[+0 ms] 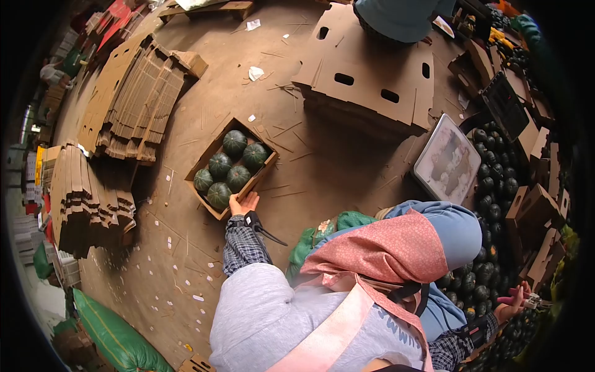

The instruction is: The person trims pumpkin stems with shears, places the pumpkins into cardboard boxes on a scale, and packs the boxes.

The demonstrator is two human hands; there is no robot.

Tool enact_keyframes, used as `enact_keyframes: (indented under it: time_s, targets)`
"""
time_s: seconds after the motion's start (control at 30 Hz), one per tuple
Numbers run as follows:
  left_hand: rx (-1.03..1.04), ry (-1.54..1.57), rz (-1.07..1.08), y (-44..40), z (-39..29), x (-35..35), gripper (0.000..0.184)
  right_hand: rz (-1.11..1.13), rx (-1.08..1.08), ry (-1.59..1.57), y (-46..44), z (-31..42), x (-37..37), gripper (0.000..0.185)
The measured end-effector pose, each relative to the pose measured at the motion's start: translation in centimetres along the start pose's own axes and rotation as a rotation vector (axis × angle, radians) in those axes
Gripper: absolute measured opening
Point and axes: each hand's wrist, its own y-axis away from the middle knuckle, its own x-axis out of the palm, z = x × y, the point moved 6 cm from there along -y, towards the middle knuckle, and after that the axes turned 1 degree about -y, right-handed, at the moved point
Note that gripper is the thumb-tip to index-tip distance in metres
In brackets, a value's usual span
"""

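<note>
My left hand (pixel 244 203) is at the near edge of an open cardboard box (pixel 261 175), its thumb by the rim and its fingers along the outside wall. Several dark green, ribbed squashes (pixel 219 165) fill the box. I cannot tell whether the box rests fully on the floor. Far to the right, my right hand (pixel 514 302) is closed around a tool with pink handles and a metal end, which looks like pruning shears (pixel 531 301). Beneath and beside that hand lies a large heap of similar squashes (pixel 483 273).
A large upturned carton (pixel 365 68) stands ahead, with a person behind it. To its right is a platform scale (pixel 447 160). Stacks of flattened cardboard (pixel 139 99) line the left. A green sack (pixel 118 332) lies at lower left. Empty boxes (pixel 536 214) sit beside the heap.
</note>
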Motion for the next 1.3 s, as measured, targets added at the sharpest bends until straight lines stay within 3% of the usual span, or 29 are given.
enact_keyframes:
  time_s: [0.13, 0.27, 0.3, 0.37, 0.43, 0.47, 0.5, 0.6, 0.63, 0.7, 0.77, 0.83, 0.9, 1.0, 1.03, 1.1, 1.17, 1.23, 1.3]
  targets:
    - [0.047, -0.489, -0.054, -0.6, -0.1, -1.2, 0.073, -0.057, 0.041, -0.207, 1.7, -2.1, 0.3, 0.036]
    - [-0.240, -0.290, 0.151, 2.7, 4.0, 2.8, 0.110, -0.150, 0.151, -0.320, 4.4, -1.1, 4.2, 0.039]
    - [-0.239, -0.343, 0.316, 1.7, 4.4, 4.0, 0.108, -0.183, 0.192, -0.329, 5.0, -1.6, 4.4, 0.040]
    - [-0.129, -0.411, 0.382, 2.6, 6.7, 8.6, 0.095, -0.210, 0.224, -0.329, 6.1, -1.3, 5.0, 0.039]
    - [-0.062, -0.950, 0.506, 2.2, 9.4, 13.0, 0.068, -0.241, 0.311, -0.233, 6.9, -2.1, 4.4, 0.039]
    - [-0.064, -1.190, 0.570, 1.8, 11.1, 15.4, 0.046, -0.253, 0.349, -0.212, 6.9, -3.1, 4.1, 0.036]
    - [-0.001, -1.370, 0.746, 2.7, 13.3, 18.1, 0.032, -0.283, 0.354, -0.136, 6.8, -5.2, 3.4, 0.032]
    - [0.095, -1.669, 1.133, 14.6, 21.4, 27.5, 0.020, -0.277, 0.421, -0.131, 5.2, -10.7, 3.3, 0.029]
    - [0.132, -1.754, 1.216, 19.0, 24.4, 29.8, 0.018, -0.279, 0.457, -0.161, 4.3, -13.0, 3.6, 0.028]
    - [0.424, -1.926, 1.542, 22.7, 29.9, 33.9, 0.024, -0.270, 0.488, -0.090, 1.7, -14.7, 5.1, 0.031]
    - [0.926, -1.912, 1.920, 29.1, 35.1, 35.8, 0.027, -0.213, 0.322, 0.062, -2.6, -16.5, 7.2, 0.044]
    - [0.933, -1.966, 2.044, 30.6, 39.5, 37.1, 0.024, -0.134, 0.065, 0.497, -8.2, -16.5, 9.9, 0.057]
    - [0.781, -2.058, 2.121, 33.1, 43.1, 36.9, 0.023, -0.094, 0.103, 0.502, -13.8, -17.3, 12.3, 0.061]
    - [0.727, -2.167, 2.315, 34.7, 46.8, 35.9, 0.023, -0.126, 0.286, 0.356, -19.8, -21.0, 14.9, 0.064]
    - [0.742, -2.171, 2.421, 34.5, 47.5, 35.4, 0.023, 0.020, 0.398, 0.323, -21.1, -21.4, 15.3, 0.066]
    - [0.844, -2.146, 2.583, 33.8, 48.1, 34.7, 0.021, -0.034, 0.338, 0.232, -22.8, -23.4, 15.8, 0.065]
    - [0.810, -2.179, 2.577, 33.4, 47.8, 34.9, 0.021, -0.103, 0.172, 0.539, -23.5, -20.2, 14.4, 0.063]
    - [0.847, -2.120, 2.591, 33.5, 47.1, 35.9, 0.023, -0.172, -0.046, 0.612, -23.7, -16.4, 12.1, 0.062]
    - [1.016, -2.102, 2.538, 34.7, 46.1, 37.4, 0.024, 0.018, -0.139, 0.577, -22.2, -11.1, 9.3, 0.056]
